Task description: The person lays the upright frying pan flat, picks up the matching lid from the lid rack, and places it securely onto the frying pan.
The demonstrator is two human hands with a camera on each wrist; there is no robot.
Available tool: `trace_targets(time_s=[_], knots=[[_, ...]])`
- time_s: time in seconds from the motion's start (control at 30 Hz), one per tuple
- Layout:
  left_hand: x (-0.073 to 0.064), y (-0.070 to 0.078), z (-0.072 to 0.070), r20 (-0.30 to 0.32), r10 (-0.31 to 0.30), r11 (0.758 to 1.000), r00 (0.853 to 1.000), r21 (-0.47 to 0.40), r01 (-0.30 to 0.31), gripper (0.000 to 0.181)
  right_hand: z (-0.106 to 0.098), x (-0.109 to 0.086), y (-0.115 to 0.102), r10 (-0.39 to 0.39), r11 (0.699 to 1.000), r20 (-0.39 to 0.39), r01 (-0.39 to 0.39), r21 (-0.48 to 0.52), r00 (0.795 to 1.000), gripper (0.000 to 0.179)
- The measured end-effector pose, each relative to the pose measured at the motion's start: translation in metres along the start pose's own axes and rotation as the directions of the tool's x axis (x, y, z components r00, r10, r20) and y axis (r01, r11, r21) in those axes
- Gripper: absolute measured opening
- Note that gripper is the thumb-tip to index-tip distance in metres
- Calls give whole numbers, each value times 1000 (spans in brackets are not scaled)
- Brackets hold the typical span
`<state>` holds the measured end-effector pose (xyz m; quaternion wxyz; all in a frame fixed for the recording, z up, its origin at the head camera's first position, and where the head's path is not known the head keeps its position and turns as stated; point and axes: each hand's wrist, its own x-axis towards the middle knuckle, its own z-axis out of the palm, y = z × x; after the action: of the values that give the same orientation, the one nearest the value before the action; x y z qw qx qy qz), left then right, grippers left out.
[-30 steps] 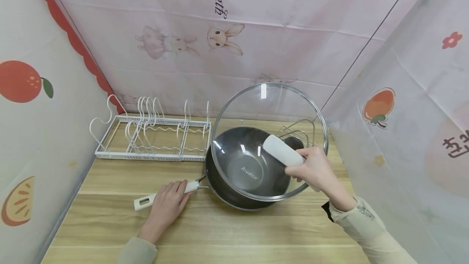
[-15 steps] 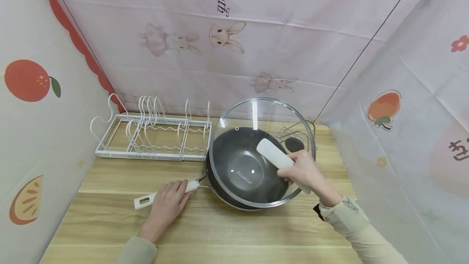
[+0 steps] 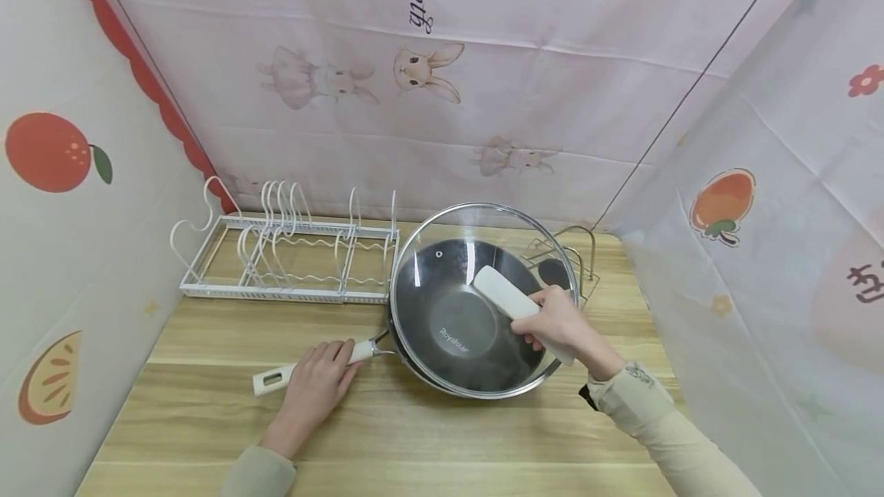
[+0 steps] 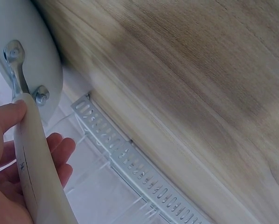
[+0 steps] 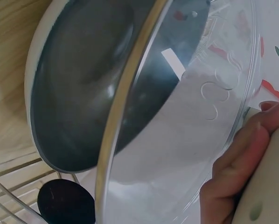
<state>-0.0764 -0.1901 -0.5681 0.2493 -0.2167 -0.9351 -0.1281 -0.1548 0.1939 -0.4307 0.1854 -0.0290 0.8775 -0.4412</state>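
Note:
A dark wok with a white handle stands on the wooden table. My left hand grips that handle; in the left wrist view the thumb lies on top and the fingers curl round beneath. Over the wok, tilted, hangs a round glass lid with a metal rim. My right hand holds the lid by its long white handle. In the right wrist view a gap shows between the lid's rim and the wok; whether they touch at the front is unclear.
A white wire dish rack stands at the back left, its right end close to the wok. Behind the wok on the right is a metal wire rack with a dark oval piece. Printed cloth walls enclose the table.
My right hand has brought the glass lid left and lower over the wok. My left hand keeps its grip on the wok handle and has not moved.

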Motion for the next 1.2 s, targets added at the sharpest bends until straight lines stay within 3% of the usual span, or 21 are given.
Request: trace_targets(time_s=[0.6,1.2], knots=[[0,0,0,36,-21,1000,999,-1,21,43,18,25,19,71,996,42,-73,45,997,8],[0,-2,0,26,-10,1000,1000,4,10,44,33,46,34,129,987,89,-136,87,988,7]])
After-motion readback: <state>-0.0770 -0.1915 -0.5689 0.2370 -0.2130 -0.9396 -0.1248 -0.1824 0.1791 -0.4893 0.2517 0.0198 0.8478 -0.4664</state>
